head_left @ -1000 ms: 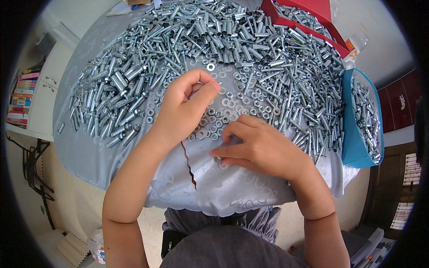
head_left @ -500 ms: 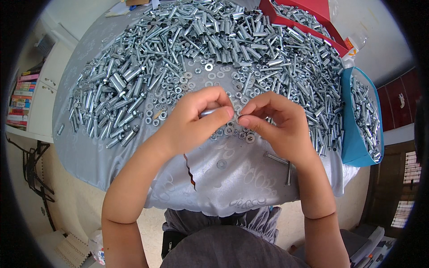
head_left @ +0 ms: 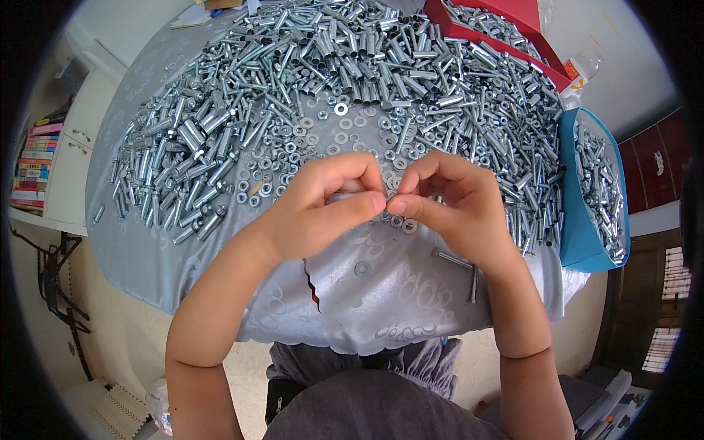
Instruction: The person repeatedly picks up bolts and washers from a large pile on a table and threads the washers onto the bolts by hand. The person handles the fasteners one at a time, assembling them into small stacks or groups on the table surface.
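My left hand (head_left: 323,205) and my right hand (head_left: 455,202) meet fingertip to fingertip above the front of the table. Between them they pinch a small metal bolt (head_left: 345,196), mostly hidden by the fingers. Whether a washer or nut sits on it I cannot tell. Just beyond the hands lies a scatter of loose washers and nuts (head_left: 330,136) on the grey patterned tablecloth (head_left: 381,293). Behind those spreads a big heap of silver bolts and sleeves (head_left: 345,59).
Two loose bolts (head_left: 458,264) and a single washer (head_left: 362,268) lie on the cloth near my right wrist. A blue tray (head_left: 579,227) of bolts stands at the right, a red box (head_left: 506,29) at the back right. Books (head_left: 33,165) fill a shelf at left.
My right hand has lifted off the cloth and come up to meet my left hand. Both hands now close together on the small part above the table.
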`<state>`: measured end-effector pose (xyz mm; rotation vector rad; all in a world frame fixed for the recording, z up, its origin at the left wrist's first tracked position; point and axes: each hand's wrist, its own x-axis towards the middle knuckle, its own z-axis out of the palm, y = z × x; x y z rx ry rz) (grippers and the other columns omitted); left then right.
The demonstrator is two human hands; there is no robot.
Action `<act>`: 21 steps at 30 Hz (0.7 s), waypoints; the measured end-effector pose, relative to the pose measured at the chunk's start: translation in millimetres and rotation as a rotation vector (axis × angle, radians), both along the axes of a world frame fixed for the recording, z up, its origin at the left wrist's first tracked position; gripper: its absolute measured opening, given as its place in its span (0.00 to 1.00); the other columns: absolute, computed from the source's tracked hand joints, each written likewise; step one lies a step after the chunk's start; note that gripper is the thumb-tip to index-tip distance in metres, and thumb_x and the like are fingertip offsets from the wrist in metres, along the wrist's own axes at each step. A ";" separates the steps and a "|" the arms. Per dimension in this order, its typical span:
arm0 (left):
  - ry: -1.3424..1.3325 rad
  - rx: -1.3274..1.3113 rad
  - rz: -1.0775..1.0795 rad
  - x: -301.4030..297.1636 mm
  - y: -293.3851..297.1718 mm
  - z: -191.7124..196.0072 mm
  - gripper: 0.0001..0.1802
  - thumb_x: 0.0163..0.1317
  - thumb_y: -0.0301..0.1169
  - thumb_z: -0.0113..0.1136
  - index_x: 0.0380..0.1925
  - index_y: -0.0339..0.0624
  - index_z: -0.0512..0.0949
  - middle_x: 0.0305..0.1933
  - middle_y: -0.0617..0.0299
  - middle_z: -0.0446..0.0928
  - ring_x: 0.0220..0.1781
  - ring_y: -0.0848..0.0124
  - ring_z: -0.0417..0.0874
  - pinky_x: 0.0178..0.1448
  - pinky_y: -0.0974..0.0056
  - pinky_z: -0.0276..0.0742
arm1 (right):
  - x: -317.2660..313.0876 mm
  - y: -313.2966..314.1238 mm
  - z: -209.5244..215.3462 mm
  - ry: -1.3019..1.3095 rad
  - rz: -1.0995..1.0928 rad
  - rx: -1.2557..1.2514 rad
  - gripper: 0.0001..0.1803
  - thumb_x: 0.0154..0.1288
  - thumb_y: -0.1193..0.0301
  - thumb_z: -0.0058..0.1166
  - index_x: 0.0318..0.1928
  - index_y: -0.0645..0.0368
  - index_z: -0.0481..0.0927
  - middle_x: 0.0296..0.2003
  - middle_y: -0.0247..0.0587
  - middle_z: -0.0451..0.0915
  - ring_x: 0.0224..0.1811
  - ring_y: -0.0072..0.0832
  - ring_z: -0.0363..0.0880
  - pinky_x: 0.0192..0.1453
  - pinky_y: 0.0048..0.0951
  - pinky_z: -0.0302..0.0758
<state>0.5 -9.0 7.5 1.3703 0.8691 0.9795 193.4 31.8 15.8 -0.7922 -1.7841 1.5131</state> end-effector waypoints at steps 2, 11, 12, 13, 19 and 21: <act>0.008 -0.015 0.016 -0.2 0.2 1.8 0.07 0.60 0.30 0.52 0.25 0.40 0.69 0.19 0.74 0.65 0.22 0.87 0.59 0.25 0.76 0.53 | -1.7 -2.5 -0.2 -0.007 -0.044 0.052 0.07 0.52 0.75 0.62 0.31 0.63 0.78 0.28 0.31 0.77 0.29 0.15 0.73 0.35 0.18 0.71; 0.064 -0.044 0.120 7.9 -2.0 9.2 0.11 0.59 0.34 0.57 0.33 0.38 0.71 0.19 0.73 0.70 0.22 0.89 0.62 0.24 0.79 0.53 | -4.2 -1.6 -5.8 -0.046 -0.095 0.309 0.07 0.53 0.77 0.60 0.34 0.63 0.80 0.28 0.35 0.78 0.27 0.17 0.73 0.32 0.19 0.71; 0.102 -0.037 0.108 7.3 -1.5 7.6 0.11 0.59 0.34 0.57 0.35 0.38 0.70 0.20 0.72 0.70 0.22 0.89 0.62 0.24 0.79 0.53 | -4.8 -2.0 -5.6 -0.055 -0.093 0.346 0.07 0.53 0.77 0.60 0.34 0.63 0.80 0.28 0.35 0.78 0.28 0.17 0.73 0.32 0.19 0.71; 0.139 -0.030 0.096 6.9 -1.1 5.8 0.13 0.59 0.34 0.58 0.37 0.38 0.70 0.21 0.72 0.70 0.22 0.89 0.62 0.24 0.79 0.52 | -5.8 -2.7 -5.3 -0.065 -0.091 0.383 0.07 0.53 0.78 0.59 0.34 0.63 0.80 0.29 0.35 0.78 0.28 0.18 0.73 0.32 0.19 0.71; -0.011 0.113 0.272 13.8 3.0 -4.7 0.10 0.60 0.34 0.56 0.33 0.37 0.73 0.18 0.74 0.68 0.19 0.89 0.61 0.23 0.80 0.54 | -0.2 2.4 4.1 0.076 -0.165 0.305 0.12 0.53 0.81 0.58 0.41 0.63 0.77 0.29 0.32 0.77 0.30 0.16 0.73 0.35 0.17 0.70; 0.000 0.060 0.341 8.5 3.7 6.6 0.11 0.59 0.35 0.57 0.30 0.38 0.75 0.18 0.75 0.67 0.19 0.89 0.60 0.22 0.80 0.53 | 4.1 4.7 11.5 0.174 -0.294 0.194 0.13 0.54 0.81 0.57 0.42 0.65 0.76 0.30 0.31 0.76 0.31 0.15 0.73 0.36 0.15 0.70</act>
